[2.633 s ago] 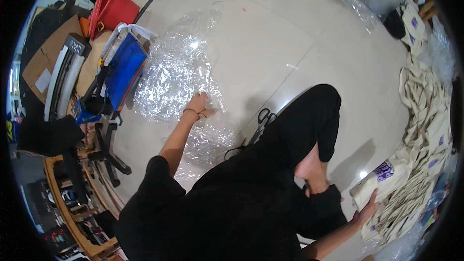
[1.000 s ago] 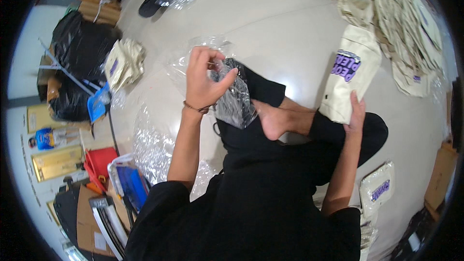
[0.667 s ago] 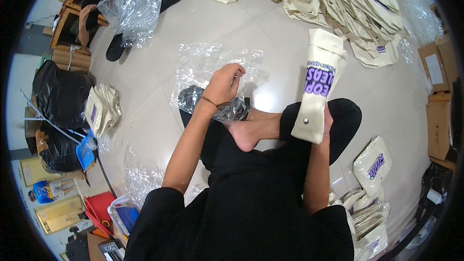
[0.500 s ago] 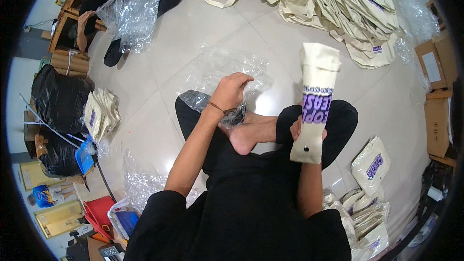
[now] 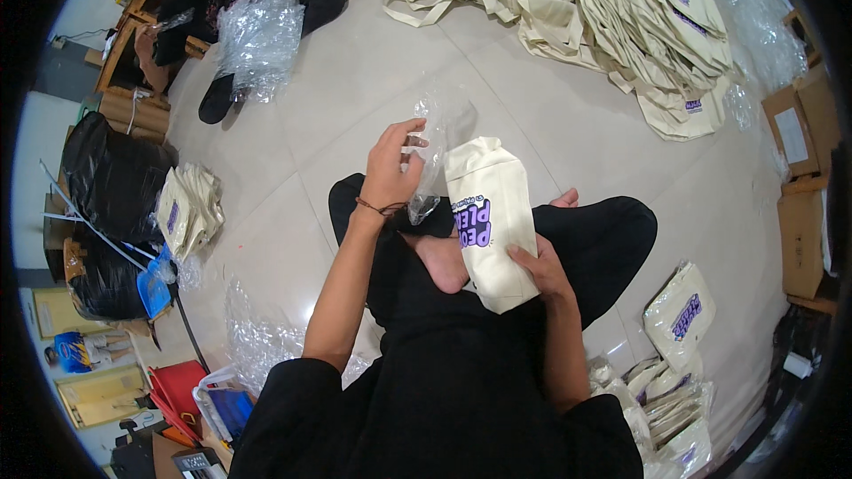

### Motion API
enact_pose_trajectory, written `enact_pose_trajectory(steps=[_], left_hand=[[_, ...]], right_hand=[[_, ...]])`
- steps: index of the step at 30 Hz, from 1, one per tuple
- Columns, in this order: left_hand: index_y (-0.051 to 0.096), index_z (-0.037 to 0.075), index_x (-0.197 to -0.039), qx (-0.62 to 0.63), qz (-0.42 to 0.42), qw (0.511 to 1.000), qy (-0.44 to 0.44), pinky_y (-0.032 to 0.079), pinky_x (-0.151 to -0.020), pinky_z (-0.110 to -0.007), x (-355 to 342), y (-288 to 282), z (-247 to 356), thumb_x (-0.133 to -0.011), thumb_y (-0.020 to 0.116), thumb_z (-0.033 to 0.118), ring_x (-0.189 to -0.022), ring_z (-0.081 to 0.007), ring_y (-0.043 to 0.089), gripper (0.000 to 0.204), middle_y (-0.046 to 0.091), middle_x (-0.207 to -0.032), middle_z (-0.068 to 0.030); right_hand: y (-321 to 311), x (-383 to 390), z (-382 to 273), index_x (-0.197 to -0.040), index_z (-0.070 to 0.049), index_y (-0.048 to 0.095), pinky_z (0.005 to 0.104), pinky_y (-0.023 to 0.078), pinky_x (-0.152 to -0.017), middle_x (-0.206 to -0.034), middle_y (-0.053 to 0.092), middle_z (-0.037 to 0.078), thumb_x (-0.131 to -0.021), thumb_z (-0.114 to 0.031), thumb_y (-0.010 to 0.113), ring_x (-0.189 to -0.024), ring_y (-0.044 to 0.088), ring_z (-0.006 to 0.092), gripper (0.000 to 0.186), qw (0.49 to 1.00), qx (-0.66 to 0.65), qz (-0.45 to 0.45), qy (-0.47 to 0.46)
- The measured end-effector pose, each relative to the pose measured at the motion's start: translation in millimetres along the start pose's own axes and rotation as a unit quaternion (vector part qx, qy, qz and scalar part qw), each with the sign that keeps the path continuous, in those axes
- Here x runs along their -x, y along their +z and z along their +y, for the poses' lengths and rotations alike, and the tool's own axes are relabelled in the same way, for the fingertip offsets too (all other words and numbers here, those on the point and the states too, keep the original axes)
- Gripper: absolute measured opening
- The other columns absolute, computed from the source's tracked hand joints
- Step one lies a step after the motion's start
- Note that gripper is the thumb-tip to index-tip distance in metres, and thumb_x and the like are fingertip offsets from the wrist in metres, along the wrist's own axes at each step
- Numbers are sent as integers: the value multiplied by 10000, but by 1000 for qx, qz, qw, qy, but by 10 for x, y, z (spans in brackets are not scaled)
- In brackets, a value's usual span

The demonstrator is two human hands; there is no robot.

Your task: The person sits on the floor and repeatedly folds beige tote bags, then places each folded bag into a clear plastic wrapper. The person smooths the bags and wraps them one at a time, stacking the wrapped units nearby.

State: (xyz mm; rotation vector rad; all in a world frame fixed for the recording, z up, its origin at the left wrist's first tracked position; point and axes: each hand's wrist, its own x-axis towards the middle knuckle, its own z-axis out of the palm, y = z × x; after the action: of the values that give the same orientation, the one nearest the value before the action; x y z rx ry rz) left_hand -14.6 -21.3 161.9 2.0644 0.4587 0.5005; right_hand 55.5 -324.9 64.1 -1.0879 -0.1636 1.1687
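Far left, black plastic-wrapped bundles (image 5: 115, 160) stand by a wall, a blue dustpan (image 5: 154, 286) just beside them. Below, a red bucket (image 5: 176, 390). A stack of folded cream bags (image 5: 188, 213) sits near the bundles, and crumpled clear film (image 5: 257, 328) lies on the floor farther down. Upper left, a co-worker sits with a clear plastic sheet (image 5: 260, 43) across the legs.

Centre: left hand (image 5: 388, 173) raised, fingers half-curled, thumb apart from them. A thin clear plastic bag (image 5: 432, 155) stands at its fingertips; the film is see-through, so whether they pinch it is hard to say. Just right of it, a folded cream cloth bag (image 5: 493, 226) with purple print, tilted above the crossed legs. Right hand (image 5: 546, 270) grips its lower right edge, thumb on the near face.

Upper right, a broad heap of loose cream bags (image 5: 612, 22) on the tiles. Lower right, beside the knee, film-wrapped cream bags (image 5: 679, 315) in a pile. Far right, cardboard boxes (image 5: 801, 235).
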Motion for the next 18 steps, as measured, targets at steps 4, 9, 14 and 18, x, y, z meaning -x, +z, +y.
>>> enact_pose_trajectory(steps=[4,9,14,18], left_hand=[[546,-12,-1395,55,6,998,-21,609,-861,-329,4,-87,-64,-894,449,-125,-1075,-250,730,522,678,-1273,-197],[496,-20,-1448,48,-59,997,-19,593,-914,-344,87,15,-149,-933,383,-94,-1123,-251,710,532,654,-1313,-197],[408,1,-1528,137,-133,981,-40,547,-991,-363,168,254,-161,-899,394,-112,-1237,-253,653,639,593,-1427,-193],[352,25,-1571,150,-153,976,-42,532,-1000,-359,299,462,-70,-848,503,-111,-1274,-276,641,751,554,-1492,-180]], right_hand=[[20,-24,-89,-1347,77,564,338,574,-905,-1211,704,139,-988,-180,701,-1023,710,195,463,995,66,76,-4],[-99,92,-139,-1381,90,531,352,546,-959,-1247,687,157,-986,-161,667,-1080,695,228,487,989,-97,70,-88],[-67,96,-104,-1481,108,418,424,457,-1112,-1433,563,217,-1006,-285,589,-1303,581,293,640,964,-192,-63,-170],[237,-185,-179,-1406,-8,531,510,485,-1111,-1550,450,263,-1016,-391,561,-1446,439,423,547,908,-347,-168,-166]])
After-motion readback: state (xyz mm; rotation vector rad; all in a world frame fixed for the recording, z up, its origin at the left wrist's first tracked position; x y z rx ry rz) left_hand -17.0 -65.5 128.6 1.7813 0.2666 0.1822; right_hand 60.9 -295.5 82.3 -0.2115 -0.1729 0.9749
